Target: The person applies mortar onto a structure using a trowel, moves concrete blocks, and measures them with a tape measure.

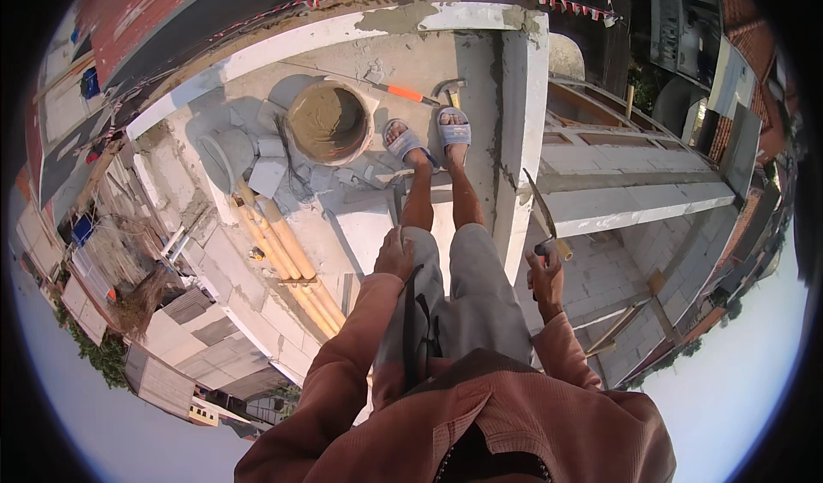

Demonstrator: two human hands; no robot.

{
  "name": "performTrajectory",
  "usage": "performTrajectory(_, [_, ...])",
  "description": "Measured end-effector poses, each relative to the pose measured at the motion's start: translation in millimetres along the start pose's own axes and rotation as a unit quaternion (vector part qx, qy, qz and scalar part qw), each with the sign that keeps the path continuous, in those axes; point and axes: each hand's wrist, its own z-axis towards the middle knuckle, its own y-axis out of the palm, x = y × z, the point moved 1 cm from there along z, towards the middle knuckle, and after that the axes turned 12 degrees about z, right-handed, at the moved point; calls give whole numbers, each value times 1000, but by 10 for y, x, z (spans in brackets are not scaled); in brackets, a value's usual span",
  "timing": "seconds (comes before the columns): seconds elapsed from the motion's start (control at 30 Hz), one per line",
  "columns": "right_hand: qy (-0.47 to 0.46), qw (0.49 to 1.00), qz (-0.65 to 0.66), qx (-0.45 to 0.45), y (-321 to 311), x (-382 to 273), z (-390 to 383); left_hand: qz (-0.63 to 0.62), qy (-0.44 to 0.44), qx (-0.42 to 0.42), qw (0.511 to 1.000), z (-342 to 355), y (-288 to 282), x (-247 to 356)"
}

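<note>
Left grip: on trouser leg | right grip: bladed tool (yellow-ended)

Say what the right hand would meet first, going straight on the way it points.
The right hand, its tool leading, would probably meet the white wall first, though depth is unclear.

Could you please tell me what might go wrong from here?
The long tool in the right hand might slip and drop beyond the white wall beside it. The hammer lies close to the open-toed sandals, so a careless step could cause a stumble.
</note>
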Motion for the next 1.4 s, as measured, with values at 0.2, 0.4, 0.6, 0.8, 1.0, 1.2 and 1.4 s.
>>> performTrajectory(0.2, [-80,996,10,21,-324,-195,-249,-65,-49,46,996,-489,-552,-291])
performTrajectory(0.4, [-71,989,131,-2,-138,-1059,-541,-31,-172,76,982,-941,-647,-827])
performTrajectory(0.6, [-114,968,204,-92,107,-1520,-622,-280,-148,44,948,-958,-357,-1101])
performTrajectory(0.8, [-54,945,263,-185,362,-1881,-394,-477,-61,-77,873,-615,-206,-468])
performTrajectory(1.0, [36,950,132,-281,618,-1946,182,107,151,-107,977,-641,-663,900])
performTrajectory(1.2, [2,941,133,-311,753,-2047,501,39,-224,-257,939,-322,-579,1382])
performTrajectory(1.4, [87,924,119,-354,720,-2232,717,94,-206,-266,937,-105,-281,1283])
